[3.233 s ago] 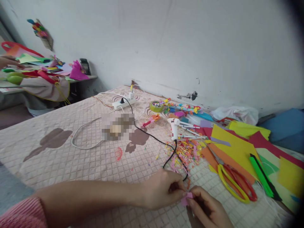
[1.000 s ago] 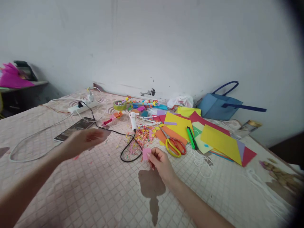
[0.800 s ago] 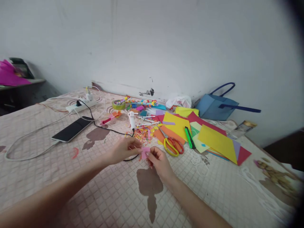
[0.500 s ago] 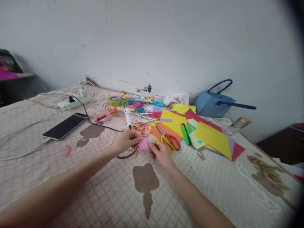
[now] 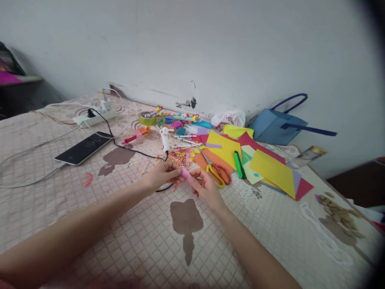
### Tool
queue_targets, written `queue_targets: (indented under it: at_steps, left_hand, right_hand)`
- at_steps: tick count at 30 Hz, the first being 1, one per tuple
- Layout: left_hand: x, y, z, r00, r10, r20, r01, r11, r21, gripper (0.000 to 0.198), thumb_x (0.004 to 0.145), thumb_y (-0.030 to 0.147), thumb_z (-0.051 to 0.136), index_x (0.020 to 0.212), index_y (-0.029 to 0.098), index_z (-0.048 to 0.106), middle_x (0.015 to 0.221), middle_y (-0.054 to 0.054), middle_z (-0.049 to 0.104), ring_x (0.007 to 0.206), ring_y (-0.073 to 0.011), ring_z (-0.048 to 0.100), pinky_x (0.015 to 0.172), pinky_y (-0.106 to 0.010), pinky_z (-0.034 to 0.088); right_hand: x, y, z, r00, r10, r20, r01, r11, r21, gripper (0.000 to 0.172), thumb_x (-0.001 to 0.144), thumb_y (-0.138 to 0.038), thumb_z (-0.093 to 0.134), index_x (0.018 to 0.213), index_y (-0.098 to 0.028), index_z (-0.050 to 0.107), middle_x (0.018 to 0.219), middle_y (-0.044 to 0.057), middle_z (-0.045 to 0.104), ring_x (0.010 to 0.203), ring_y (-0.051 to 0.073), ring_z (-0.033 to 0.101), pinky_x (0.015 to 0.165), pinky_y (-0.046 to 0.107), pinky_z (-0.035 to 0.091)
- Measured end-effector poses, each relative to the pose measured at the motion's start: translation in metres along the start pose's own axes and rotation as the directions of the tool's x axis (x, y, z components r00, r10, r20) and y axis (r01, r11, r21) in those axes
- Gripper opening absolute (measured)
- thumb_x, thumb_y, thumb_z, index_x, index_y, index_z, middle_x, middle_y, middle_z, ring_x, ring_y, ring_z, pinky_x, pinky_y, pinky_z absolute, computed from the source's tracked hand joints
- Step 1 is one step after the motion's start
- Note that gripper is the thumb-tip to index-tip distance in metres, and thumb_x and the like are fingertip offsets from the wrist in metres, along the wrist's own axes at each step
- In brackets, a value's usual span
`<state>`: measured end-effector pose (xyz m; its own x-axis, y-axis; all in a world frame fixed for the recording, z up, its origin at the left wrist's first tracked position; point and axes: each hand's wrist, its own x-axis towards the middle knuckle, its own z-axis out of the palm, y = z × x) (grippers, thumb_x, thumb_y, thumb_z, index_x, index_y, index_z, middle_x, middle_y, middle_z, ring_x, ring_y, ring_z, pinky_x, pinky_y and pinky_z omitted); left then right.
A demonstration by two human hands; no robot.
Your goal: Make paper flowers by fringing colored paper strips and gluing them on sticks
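Near the middle of the frame, both hands meet over a quilted bed cover (image 5: 90, 224) printed with brown shapes: the left hand (image 5: 161, 176) and the right hand (image 5: 206, 188) each pinch one end of a small pink paper piece (image 5: 185, 174), which sits between their fingertips and looks rolled or folded, though its exact shape is too small to tell. Both grips are closed on that paper, the left from the left side, the right from the lower right. Just above the hands lies a heap of coloured paper scraps (image 5: 179, 156), and a white glue gun (image 5: 165, 138) stands behind it, its black cord (image 5: 132, 150) running left toward a white power strip (image 5: 94, 117) in the upper left. A black phone (image 5: 83, 148) lies face up at the left, near a white cable. To the right of the hands are scissors with yellow and red handles (image 5: 219, 175), a green utility knife (image 5: 238, 163), and overlapping sheets of yellow, red and orange coloured paper (image 5: 272, 171). A roll of green tape (image 5: 147, 117) and markers sit by the wall, and a blue bag (image 5: 278, 127) rests at the upper right.
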<state>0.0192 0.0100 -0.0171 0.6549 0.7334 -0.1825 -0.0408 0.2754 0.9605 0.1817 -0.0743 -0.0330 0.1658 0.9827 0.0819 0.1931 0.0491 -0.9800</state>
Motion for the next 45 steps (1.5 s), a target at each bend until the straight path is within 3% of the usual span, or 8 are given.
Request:
queue_targets:
  at_steps: [2,15,21,24,29,34,40,45]
  left_hand:
    - [-0.001,-0.002,0.002,0.999,0.035,0.019,-0.034,0.999,-0.006,0.029,0.068,0.035,0.071,0.075,0.012,0.056,0.066,-0.003,0.066,0.059,-0.0093,0.060,0.059,-0.022,0.049]
    - [-0.007,-0.003,0.006,0.999,0.002,0.049,-0.003,1.000,0.026,0.030,0.070,0.039,0.068,0.076,0.013,0.054,0.060,0.001,0.059,0.051,-0.0065,0.053,0.052,-0.018,0.041]
    - [-0.007,-0.007,0.004,0.985,0.158,0.069,-0.166,0.977,0.134,0.021,0.076,0.032,0.062,0.079,0.012,0.057,0.062,0.001,0.057,0.052,-0.0072,0.050,0.052,-0.020,0.042]
    - [-0.009,-0.004,0.003,0.930,0.355,0.100,-0.368,0.885,0.285,0.015,0.080,0.027,0.058,0.082,0.012,0.060,0.070,-0.002,0.060,0.060,-0.0101,0.055,0.057,-0.023,0.045]
    - [-0.014,0.001,0.004,0.763,0.588,0.269,-0.634,0.601,0.487,0.012,0.082,0.014,0.053,0.086,0.015,0.065,0.095,-0.007,0.063,0.087,-0.0140,0.059,0.076,-0.026,0.046]
    - [-0.014,-0.003,0.004,0.818,0.512,0.263,-0.564,0.620,0.545,0.020,0.080,0.010,0.053,0.099,0.013,0.058,0.088,-0.005,0.063,0.073,-0.0111,0.059,0.067,-0.023,0.047]
    - [-0.013,-0.002,0.000,0.798,0.463,0.385,-0.601,0.576,0.554,0.013,0.084,0.018,0.051,0.086,0.014,0.064,0.083,-0.005,0.064,0.076,-0.0119,0.058,0.069,-0.023,0.046]
    - [-0.013,-0.007,0.001,0.859,0.362,0.363,-0.506,0.713,0.485,0.015,0.085,0.023,0.053,0.093,0.014,0.062,0.087,-0.006,0.064,0.077,-0.0133,0.059,0.070,-0.026,0.046]
  right_hand:
    - [-0.003,-0.001,0.005,0.996,0.036,0.084,-0.043,0.996,0.079,0.021,0.078,-0.039,0.060,0.082,-0.020,0.052,0.060,-0.005,0.050,0.045,0.009,0.045,0.041,0.020,0.037]
    - [-0.005,0.003,0.007,0.996,0.076,0.042,-0.086,0.951,0.296,0.017,0.077,-0.033,0.062,0.073,-0.020,0.052,0.055,-0.006,0.054,0.043,0.008,0.046,0.038,0.018,0.037]
    - [-0.009,0.001,0.009,0.997,0.042,0.059,-0.055,0.967,0.250,0.016,0.080,-0.034,0.061,0.078,-0.020,0.053,0.058,-0.004,0.059,0.039,0.007,0.047,0.036,0.018,0.036]
    - [-0.010,-0.001,0.009,0.996,0.042,0.076,-0.069,0.919,0.389,0.019,0.081,-0.038,0.060,0.086,-0.021,0.056,0.072,0.000,0.065,0.051,0.011,0.057,0.043,0.021,0.043]
    - [-0.007,0.002,0.007,0.997,0.079,0.003,-0.070,0.874,0.482,0.016,0.075,-0.032,0.067,0.081,-0.020,0.059,0.070,-0.002,0.060,0.056,0.010,0.055,0.047,0.020,0.044]
    - [-0.007,0.001,0.006,1.000,0.010,-0.013,-0.004,0.923,0.384,0.012,0.076,-0.024,0.065,0.084,-0.021,0.057,0.070,-0.004,0.057,0.051,0.008,0.051,0.046,0.020,0.043]
    - [-0.007,0.002,0.005,0.999,-0.012,-0.033,0.022,0.947,0.322,0.015,0.077,-0.023,0.063,0.089,-0.021,0.054,0.070,-0.004,0.057,0.052,0.009,0.052,0.048,0.021,0.044]
    - [-0.008,0.005,0.006,0.999,-0.044,-0.010,0.045,0.956,0.291,0.014,0.079,-0.024,0.061,0.090,-0.021,0.053,0.070,-0.003,0.058,0.053,0.009,0.052,0.048,0.021,0.044]
